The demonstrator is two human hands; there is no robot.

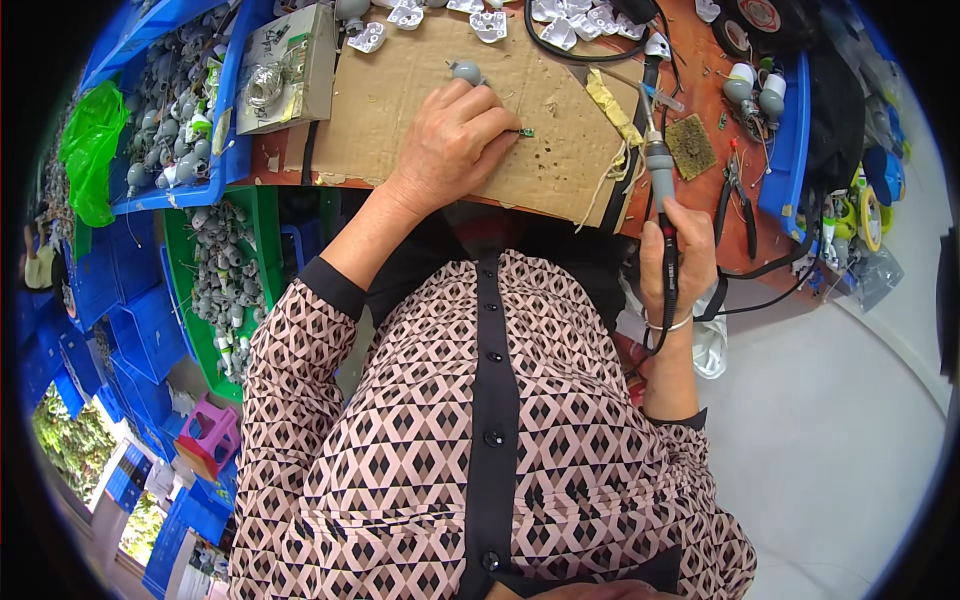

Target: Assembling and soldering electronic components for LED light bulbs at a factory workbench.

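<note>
My left hand [452, 145] rests on a cardboard sheet [375, 110], thumb and fingers pinched together. A small green circuit board [526, 132] sticks out from its fingertips. Just past the knuckles shows a grey rounded housing [466, 72]; whether the hand touches it I cannot tell. My right hand [678, 250] is wrapped round the handle of a soldering iron [660, 165], tip pointing away from me. Its black cord loops down by the wrist. Close to the iron's tip are a white plastic part [657, 46] and a thin clear tube [662, 98].
A brown sponge [691, 147] and red-and-black pliers [735, 200] lie right of the iron. White plastic parts [489, 27] line the far edge. Blue bins [238, 110] and a green bin [262, 215] with grey housings stand left; a blue tray [795, 150] sits right. Yellow tape [612, 105] crosses the cardboard.
</note>
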